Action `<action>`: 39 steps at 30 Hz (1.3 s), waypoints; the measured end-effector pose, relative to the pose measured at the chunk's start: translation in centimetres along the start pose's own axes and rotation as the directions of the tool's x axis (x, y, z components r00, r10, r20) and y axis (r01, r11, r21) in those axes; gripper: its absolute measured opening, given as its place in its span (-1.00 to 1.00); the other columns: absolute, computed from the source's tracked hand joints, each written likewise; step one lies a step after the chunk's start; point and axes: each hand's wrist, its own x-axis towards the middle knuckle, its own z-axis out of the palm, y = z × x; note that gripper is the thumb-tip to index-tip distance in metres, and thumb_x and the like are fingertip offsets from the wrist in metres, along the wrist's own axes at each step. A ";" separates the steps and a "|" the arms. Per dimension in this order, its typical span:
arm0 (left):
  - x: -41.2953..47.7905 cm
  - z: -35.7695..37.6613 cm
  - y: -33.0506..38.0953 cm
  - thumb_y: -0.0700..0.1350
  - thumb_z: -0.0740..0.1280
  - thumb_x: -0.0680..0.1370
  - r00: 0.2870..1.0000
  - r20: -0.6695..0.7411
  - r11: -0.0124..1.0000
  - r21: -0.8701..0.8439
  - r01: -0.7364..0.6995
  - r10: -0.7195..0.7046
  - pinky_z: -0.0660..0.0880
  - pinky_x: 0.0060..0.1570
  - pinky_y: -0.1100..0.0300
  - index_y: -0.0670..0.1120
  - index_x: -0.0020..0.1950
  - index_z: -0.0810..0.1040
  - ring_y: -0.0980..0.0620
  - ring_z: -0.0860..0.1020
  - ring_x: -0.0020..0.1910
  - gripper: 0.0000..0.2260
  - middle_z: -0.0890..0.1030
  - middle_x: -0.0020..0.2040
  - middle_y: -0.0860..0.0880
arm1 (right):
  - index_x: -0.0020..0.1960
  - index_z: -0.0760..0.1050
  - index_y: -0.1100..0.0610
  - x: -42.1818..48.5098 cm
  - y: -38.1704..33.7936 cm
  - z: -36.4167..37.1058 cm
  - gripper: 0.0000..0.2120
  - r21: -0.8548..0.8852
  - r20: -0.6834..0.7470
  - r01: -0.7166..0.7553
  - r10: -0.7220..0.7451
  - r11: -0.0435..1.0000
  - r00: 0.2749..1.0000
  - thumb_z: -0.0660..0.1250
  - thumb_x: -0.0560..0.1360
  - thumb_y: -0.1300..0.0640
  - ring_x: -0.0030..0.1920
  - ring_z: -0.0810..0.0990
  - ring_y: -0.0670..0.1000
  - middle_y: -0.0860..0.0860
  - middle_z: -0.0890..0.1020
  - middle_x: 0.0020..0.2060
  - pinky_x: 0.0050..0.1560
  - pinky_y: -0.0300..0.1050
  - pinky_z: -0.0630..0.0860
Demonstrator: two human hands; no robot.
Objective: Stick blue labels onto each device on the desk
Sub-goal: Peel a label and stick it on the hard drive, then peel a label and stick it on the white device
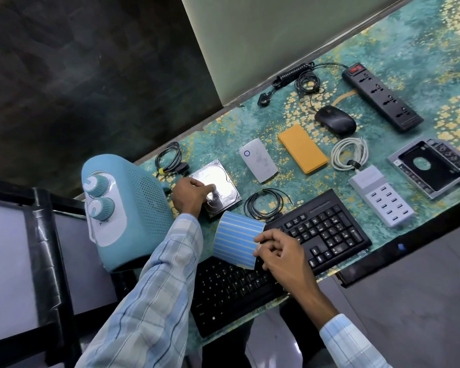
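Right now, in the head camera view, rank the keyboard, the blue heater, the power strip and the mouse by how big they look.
1. Keyboard, partly covered.
2. Blue heater; both sit near the camera, so their order is unsure.
3. Power strip.
4. Mouse.

One each on the desk [409, 49]: heater [133, 203], hard drive [223, 192], router [259, 160], orange case [303, 148], mouse [335, 119], power strip [383, 95], keyboard [327, 232], USB charger [380, 197], label sheet [237, 240]. Four loose cable coils [168, 155] [266, 205] [349, 155] [307, 81]. Possibly two drive caddies [428, 166] [448, 151], overlapped at the right edge.
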 end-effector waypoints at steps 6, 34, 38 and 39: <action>1.8 -0.9 -1.5 0.35 0.64 0.07 0.998 0.063 0.988 -0.156 0.016 -0.006 0.69 -0.12 -0.16 -0.08 -0.36 0.52 -0.14 0.70 -0.36 -0.43 0.69 -0.39 -0.11 | -0.03 0.62 -0.04 0.2 0.1 -0.3 -0.84 -0.024 0.000 -0.009 0.009 1.000 1.000 0.36 0.56 0.21 -0.34 0.59 0.02 -0.04 0.74 -0.25 -0.09 0.17 0.66; -13.0 -3.7 -5.3 0.18 0.43 0.54 0.962 0.243 0.990 0.032 -0.136 0.124 0.55 0.08 0.09 -0.02 0.09 0.64 0.06 0.63 -0.01 -0.70 0.69 0.03 0.09 | -0.08 0.57 -0.05 0.1 2.9 0.8 -0.89 -0.356 -0.053 -0.054 0.038 0.933 0.998 0.46 0.49 -0.05 -0.40 0.56 -0.16 -0.12 0.59 -0.45 -0.34 -0.18 0.43; -14.6 -3.9 -5.9 0.02 0.51 0.52 0.941 0.308 0.989 0.009 -0.149 0.139 0.45 -0.20 0.20 -0.03 0.13 0.64 0.15 0.52 -0.27 -0.75 0.67 -0.05 0.05 | -0.19 0.61 0.16 0.4 3.3 1.7 -0.80 -0.253 -0.023 -0.061 0.057 0.965 0.998 0.50 0.49 0.05 -0.44 0.40 -0.10 -0.08 0.49 -0.46 -0.35 -0.18 0.37; -14.6 -4.0 -6.0 -0.02 0.55 0.49 0.939 0.315 0.990 -0.043 -0.133 0.140 0.45 -0.24 0.21 -0.04 0.14 0.63 0.16 0.51 -0.31 -0.73 0.67 -0.09 0.01 | -0.20 0.61 0.20 0.5 3.2 1.6 -0.78 -0.191 -0.017 -0.065 0.063 0.980 0.998 0.50 0.49 0.07 -0.42 0.38 -0.10 -0.06 0.48 -0.44 -0.35 -0.19 0.36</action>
